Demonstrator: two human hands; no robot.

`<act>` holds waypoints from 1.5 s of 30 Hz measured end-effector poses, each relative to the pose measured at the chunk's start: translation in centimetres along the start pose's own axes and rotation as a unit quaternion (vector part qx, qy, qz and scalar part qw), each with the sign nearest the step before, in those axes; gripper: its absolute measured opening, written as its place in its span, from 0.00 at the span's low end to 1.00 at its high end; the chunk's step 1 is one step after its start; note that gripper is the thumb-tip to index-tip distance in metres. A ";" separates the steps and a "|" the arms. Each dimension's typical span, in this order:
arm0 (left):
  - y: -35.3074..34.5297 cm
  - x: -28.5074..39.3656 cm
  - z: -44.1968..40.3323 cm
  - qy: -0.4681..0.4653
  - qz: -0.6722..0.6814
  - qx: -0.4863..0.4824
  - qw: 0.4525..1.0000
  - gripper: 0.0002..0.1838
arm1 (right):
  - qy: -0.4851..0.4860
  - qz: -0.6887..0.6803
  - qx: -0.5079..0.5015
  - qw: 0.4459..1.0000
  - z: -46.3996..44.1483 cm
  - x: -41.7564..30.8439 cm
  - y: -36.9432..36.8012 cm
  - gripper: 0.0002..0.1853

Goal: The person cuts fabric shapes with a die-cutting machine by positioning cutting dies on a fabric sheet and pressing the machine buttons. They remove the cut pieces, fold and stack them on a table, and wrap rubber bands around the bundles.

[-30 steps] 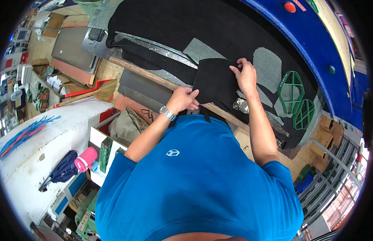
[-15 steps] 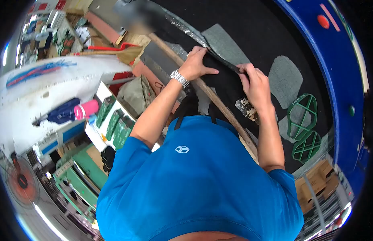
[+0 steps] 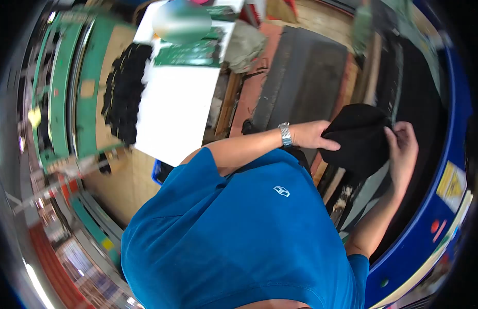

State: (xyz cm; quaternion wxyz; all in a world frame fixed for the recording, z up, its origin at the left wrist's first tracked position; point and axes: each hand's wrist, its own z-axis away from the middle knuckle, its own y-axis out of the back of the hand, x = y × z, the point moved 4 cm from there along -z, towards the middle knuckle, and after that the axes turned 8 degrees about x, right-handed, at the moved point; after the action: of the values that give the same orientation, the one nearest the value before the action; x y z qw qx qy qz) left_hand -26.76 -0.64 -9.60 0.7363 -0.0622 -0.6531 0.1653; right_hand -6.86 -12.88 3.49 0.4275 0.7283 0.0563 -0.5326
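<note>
A dark, soft-looking black piece (image 3: 358, 141), perhaps a stack of cut fabric, hangs between my two hands. My left hand (image 3: 315, 136), with a metal watch at its wrist, is closed on its left edge, thumb on top and the other fingers hidden behind it. At its right edge my right hand (image 3: 404, 144) pinches the same piece between thumb and fingers. Whether it is one layer or several, I cannot tell. Beyond the right hand lies a long sheet of black material (image 3: 422, 92).
To the left stands a white table (image 3: 174, 103) bearing a black pile (image 3: 126, 92) and green packs (image 3: 187, 54). A grey board (image 3: 313, 72) lies ahead. A blue machine frame (image 3: 458, 118) borders the right side, with a green machine (image 3: 61, 92) at far left.
My body and view have turned left, towards the white table. My hands have left the black sheet's long edge and now hold a black piece. The green cutting frames are out of sight.
</note>
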 end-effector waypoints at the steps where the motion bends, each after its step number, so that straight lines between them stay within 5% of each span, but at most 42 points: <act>1: 1.3 -1.1 2.5 0.026 0.077 0.051 0.995 0.29 | 0.009 -0.001 -0.058 0.998 -1.2 0.6 -3.8 0.10; 3: 3.5 -2.3 7.9 0.099 0.282 0.157 0.941 0.32 | 0.004 0.001 -0.175 0.985 -2.9 2.0 -12.1 0.10; 6: 7.9 -5.4 15.6 0.163 0.405 0.263 0.860 0.32 | -0.051 -0.035 -0.302 0.951 -3.2 5.0 -25.1 0.09; 8: 10.6 -10.2 20.8 0.160 0.473 0.372 0.782 0.29 | -0.177 -0.028 -0.363 0.914 -1.0 6.0 -32.2 0.12; 10: 12.2 -12.5 25.7 0.096 0.558 0.506 0.651 0.22 | -0.091 0.098 -0.435 0.890 1.1 8.3 -37.9 0.13; 11: 13.3 -15.0 28.1 0.045 0.559 0.538 0.629 0.29 | -0.016 0.151 -0.465 0.872 2.5 7.6 -39.9 0.15; 12: 14.6 -18.0 30.5 -0.004 0.557 0.569 0.605 0.36 | 0.059 0.201 -0.490 0.846 4.1 6.8 -41.3 0.18; 15: 17.5 -21.7 38.1 -0.033 0.548 0.664 0.507 0.14 | 0.114 0.230 -0.545 0.798 7.9 4.8 -44.0 0.21; 19: 19.8 -20.2 48.3 -0.134 0.484 0.738 0.451 0.16 | 0.156 0.297 -0.580 0.743 9.1 2.9 -46.4 0.21; 23: 20.3 -21.7 53.9 -0.176 0.485 0.754 0.406 0.17 | 0.142 0.315 -0.557 0.755 7.6 1.3 -47.9 0.21; 26: 19.2 -27.2 53.9 -0.131 0.490 0.789 0.346 0.18 | 0.128 0.305 -0.533 0.779 6.3 0.9 -48.4 0.20; 28: 17.1 -35.7 52.3 -0.015 0.586 0.770 0.251 0.18 | 0.108 0.296 -0.521 0.793 5.7 1.1 -47.9 0.20; 30: 14.0 -40.4 50.3 0.181 0.612 0.707 0.304 0.19 | 0.114 0.255 -0.489 0.826 5.3 0.2 -46.9 0.20; 32: 12.3 -39.5 48.3 0.252 0.487 0.724 0.419 0.21 | 0.090 0.223 -0.464 0.853 5.5 1.0 -45.2 0.17; 34: 12.7 -38.8 46.9 0.331 0.337 0.655 0.590 0.20 | 0.046 0.200 -0.437 0.876 5.8 2.8 -42.0 0.16; 36: 13.6 -33.1 44.8 0.362 0.269 0.562 0.693 0.19 | -0.006 0.205 -0.404 0.891 7.4 2.9 -37.8 0.16; 37: 15.0 -28.8 43.4 0.418 0.200 0.520 0.718 0.17 | 0.027 0.257 -0.367 0.894 8.4 2.8 -35.3 0.16; 38: 16.9 -33.9 42.3 0.375 0.202 0.496 0.757 0.15 | 0.037 0.298 -0.339 0.892 9.1 3.2 -32.9 0.16; 40: 20.9 -32.5 41.0 0.380 0.204 0.450 0.782 0.10 | -0.009 0.305 -0.264 0.915 11.5 3.5 -27.9 0.15; 43: 25.6 -28.4 39.7 0.408 0.093 0.402 0.814 0.24 | -0.106 0.237 -0.165 0.952 17.0 2.2 -19.1 0.12; 45: 28.5 -26.8 37.1 0.445 0.011 0.375 0.813 0.24 | -0.157 0.230 -0.061 0.959 21.0 3.1 -12.6 0.12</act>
State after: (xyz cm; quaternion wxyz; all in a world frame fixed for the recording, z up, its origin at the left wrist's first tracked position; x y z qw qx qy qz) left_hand -70.34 12.75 -38.45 0.9109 0.1452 -0.1408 0.3596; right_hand -27.61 -20.47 -7.60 0.5855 0.6013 -0.1481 -0.5232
